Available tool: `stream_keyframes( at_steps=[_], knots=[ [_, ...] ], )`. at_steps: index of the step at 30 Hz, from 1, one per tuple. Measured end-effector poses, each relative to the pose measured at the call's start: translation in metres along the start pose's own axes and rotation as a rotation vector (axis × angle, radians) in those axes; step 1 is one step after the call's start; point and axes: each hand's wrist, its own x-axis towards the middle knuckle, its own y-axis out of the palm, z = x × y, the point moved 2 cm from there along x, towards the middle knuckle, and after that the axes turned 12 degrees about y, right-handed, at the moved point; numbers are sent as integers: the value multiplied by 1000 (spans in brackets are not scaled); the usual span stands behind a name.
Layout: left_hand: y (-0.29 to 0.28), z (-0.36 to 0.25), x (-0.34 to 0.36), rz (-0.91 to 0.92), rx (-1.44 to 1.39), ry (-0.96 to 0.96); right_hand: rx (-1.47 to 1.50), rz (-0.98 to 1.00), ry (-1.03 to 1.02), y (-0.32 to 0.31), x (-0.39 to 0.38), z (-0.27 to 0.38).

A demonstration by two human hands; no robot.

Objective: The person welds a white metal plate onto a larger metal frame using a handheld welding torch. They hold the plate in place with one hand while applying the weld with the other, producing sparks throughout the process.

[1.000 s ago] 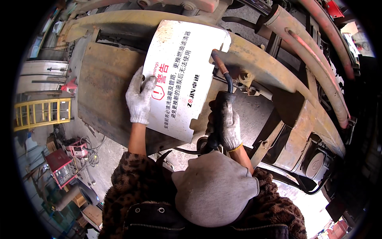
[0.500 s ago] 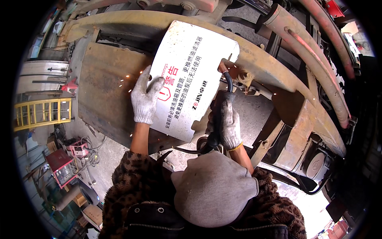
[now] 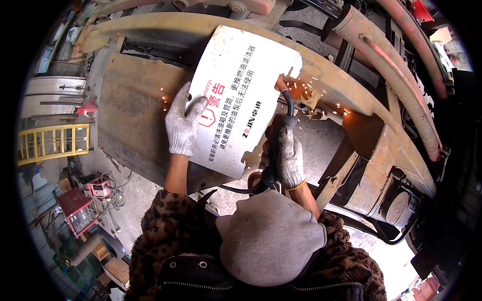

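My left hand (image 3: 184,123), in a white knit glove, is closed on the left edge of a white printed sheet (image 3: 230,113). The sheet has red and black markings and lies over rusty steel plating (image 3: 129,100). My gloved right hand (image 3: 286,155) grips a black welding torch (image 3: 275,138) at the sheet's right side. The torch's copper-coloured tip (image 3: 280,84) is at the notched right edge, with orange sparks (image 3: 314,84) scattering around it and a few left of my left hand. The exact contact under the sheet is hidden.
A curved rusty beam (image 3: 351,90) and pinkish-red tubes (image 3: 386,70) run along the top and right. A yellow ladder (image 3: 52,143), red welding machines (image 3: 75,210) and cables stand at the left. A grey cap-covered head (image 3: 271,238) fills the lower middle.
Since a second ago the sheet and my left hand have shifted right, and the torch tip slightly right and down. Sparks have appeared and are now brighter and denser near the tip.
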Motion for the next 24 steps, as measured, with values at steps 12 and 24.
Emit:
stream_keyframes(
  at_steps=[12,24],
  knots=[
    [0,3,0,-9,34,4,72,21,-12,6,-5,6],
    [2,1,-1,4,-7,-3,51,5,-8,2,-2,3]
  ],
)
